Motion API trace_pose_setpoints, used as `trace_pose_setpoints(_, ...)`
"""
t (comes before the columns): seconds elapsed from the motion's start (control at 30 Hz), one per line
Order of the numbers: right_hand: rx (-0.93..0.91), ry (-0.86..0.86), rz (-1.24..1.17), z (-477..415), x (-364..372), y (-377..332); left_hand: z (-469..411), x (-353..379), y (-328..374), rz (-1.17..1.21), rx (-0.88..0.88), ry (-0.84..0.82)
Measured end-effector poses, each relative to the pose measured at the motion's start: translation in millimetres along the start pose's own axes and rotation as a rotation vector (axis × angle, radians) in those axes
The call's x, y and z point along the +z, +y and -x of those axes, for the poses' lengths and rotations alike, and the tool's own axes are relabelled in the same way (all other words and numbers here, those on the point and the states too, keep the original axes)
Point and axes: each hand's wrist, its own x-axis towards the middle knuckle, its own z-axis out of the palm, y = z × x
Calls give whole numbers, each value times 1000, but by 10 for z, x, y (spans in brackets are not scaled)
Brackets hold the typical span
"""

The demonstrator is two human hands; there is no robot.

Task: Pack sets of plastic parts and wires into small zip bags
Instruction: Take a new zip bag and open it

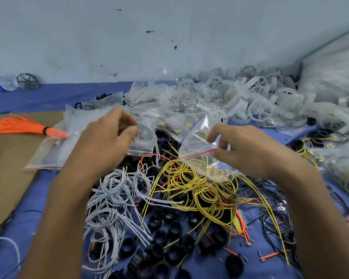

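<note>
Clear zip bag (199, 164), pinched at its red seal by the right hand (242, 150), needs spreading beside those fingertips once the left hand (107, 135) drops the second bag (144, 140) it pinches.

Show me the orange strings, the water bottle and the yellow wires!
orange strings (18, 125), head view, middle of the fanned-out strands.
water bottle (6, 85), head view, its clear body beside the label.
yellow wires (191, 188), head view, coiled middle of the pile.
</note>
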Motion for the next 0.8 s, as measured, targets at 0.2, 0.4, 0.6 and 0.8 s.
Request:
trace_pose_setpoints(0.2, -12, 60, -40, -17, 1, -29, 137, -255, 325, 429, 82, -44)
trace_pose_setpoints(0.4, -45, 176, -78, -25, 61, -142, 266, 258, 759, 430, -4, -551)
trace_pose_setpoints(0.6, -53, 296, -86, -36, 93, -176, 237, 446, 753, 470, -138, -481)
trace_pose_setpoints(0.8, -101, 328, -28, -59, 175, -277, 220, 589, 894, 1463, -398, -466)
